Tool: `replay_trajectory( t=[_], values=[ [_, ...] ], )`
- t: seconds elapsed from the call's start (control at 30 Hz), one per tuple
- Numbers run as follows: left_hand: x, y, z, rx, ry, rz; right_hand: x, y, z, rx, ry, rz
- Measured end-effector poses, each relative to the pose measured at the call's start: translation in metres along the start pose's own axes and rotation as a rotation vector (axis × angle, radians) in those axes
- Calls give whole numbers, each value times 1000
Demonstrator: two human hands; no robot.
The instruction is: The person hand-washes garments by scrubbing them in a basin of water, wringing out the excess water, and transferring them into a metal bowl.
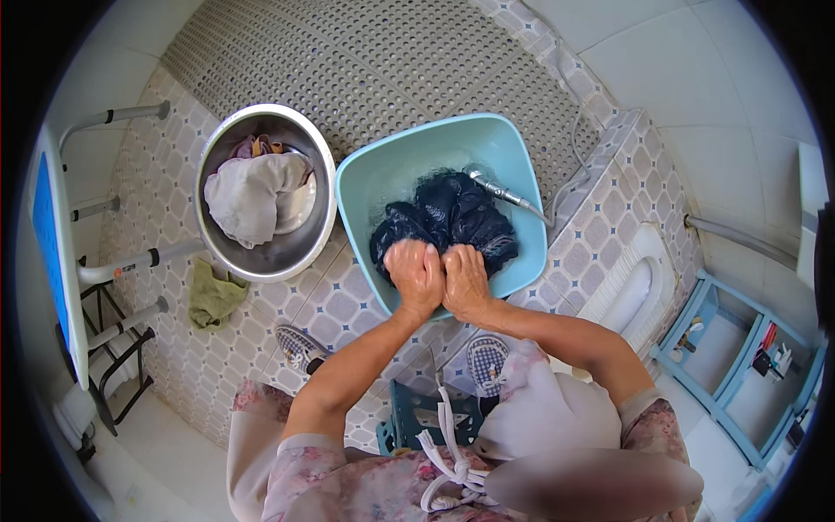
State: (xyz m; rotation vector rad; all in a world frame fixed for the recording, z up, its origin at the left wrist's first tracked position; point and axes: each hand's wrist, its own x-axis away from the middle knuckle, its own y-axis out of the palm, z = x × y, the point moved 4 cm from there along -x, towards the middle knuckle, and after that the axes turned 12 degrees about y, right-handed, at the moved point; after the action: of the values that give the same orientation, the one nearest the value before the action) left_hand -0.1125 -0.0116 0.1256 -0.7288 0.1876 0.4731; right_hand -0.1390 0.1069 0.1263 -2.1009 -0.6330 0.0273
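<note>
Wet dark navy cloth [450, 209] lies bunched in a light blue plastic basin [372, 169] on the tiled floor. My left hand [412, 271] is closed on the cloth at the basin's near side. Right beside it, my right hand [466, 277] grips the same cloth, the two thumbs almost touching. A chrome shower head [499, 184] rests in the basin against the cloth's right side, its hose running over the rim. Water glistens around the cloth. The fingertips of both hands are hidden in the folds.
Left of the basin, a stainless steel bowl [300, 262] holds a pale cloth [244, 196]. A green rag [214, 297] lies on the floor. A squat toilet [633, 287] and a blue shelf [717, 385] are at right, a white-framed chair or stool [55, 261] at left. Perforated mats [326, 59] lie beyond.
</note>
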Motion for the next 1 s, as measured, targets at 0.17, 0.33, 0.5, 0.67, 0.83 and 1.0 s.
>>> replay_trajectory(
  t=[0.17, 0.33, 0.5, 0.67, 0.83, 1.0],
  values=[
    [-39, 22, -40, -98, -43, -161, -68, 11, 7, 77, -105, -164],
    [-90, 37, -66, -153, -472, -326, -130, 17, 16, -10, 82, -277],
    [-125, 40, -76, -229, -815, -299, -194, 40, 47, 34, 340, -356],
    [-108, 55, -51, 62, -666, -132, -179, 6, 89, 1, 455, -200],
    [-14, -29, 4, 88, -363, 127, -77, -32, -7, -457, 97, -141],
    [27, -6, 33, -67, -270, 114, -3, -34, -15, -353, 130, 106]
  ],
)
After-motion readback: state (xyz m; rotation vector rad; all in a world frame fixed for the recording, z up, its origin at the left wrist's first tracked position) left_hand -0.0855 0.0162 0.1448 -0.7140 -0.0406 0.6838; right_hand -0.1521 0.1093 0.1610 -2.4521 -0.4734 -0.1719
